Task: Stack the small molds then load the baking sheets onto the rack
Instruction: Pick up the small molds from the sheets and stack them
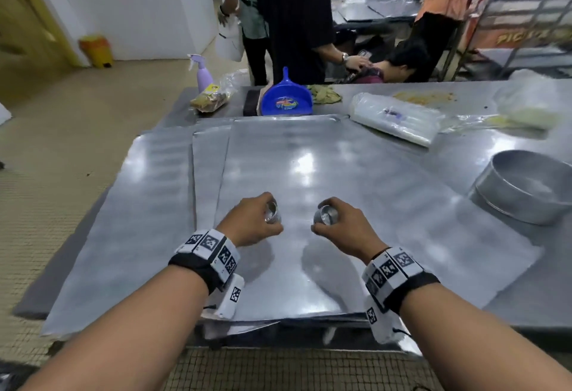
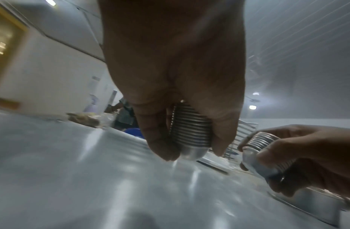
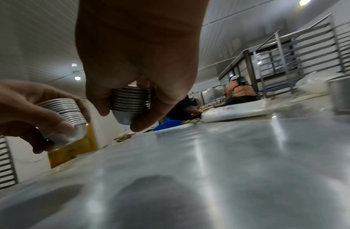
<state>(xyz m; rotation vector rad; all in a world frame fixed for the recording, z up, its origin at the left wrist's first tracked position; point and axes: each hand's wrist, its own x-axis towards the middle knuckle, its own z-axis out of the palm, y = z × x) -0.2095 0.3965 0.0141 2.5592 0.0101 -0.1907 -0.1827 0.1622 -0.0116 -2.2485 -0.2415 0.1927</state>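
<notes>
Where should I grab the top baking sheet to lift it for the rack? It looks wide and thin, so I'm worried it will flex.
Probably with both hands on the long side edges of the top baking sheet, reaching in from left and right. It lies flat on other sheets, so only its thin rim offers purchase. First the left hand and right hand must set down their mold stacks.

1. Baking sheets – bare metal, smooth, glossy with glare.
2. Nested molds – ridged, shiny metal.
3. Round pan – dull brushed metal.
4. Dustpan – glossy blue plastic.
5. Counter – smooth steel.
</notes>
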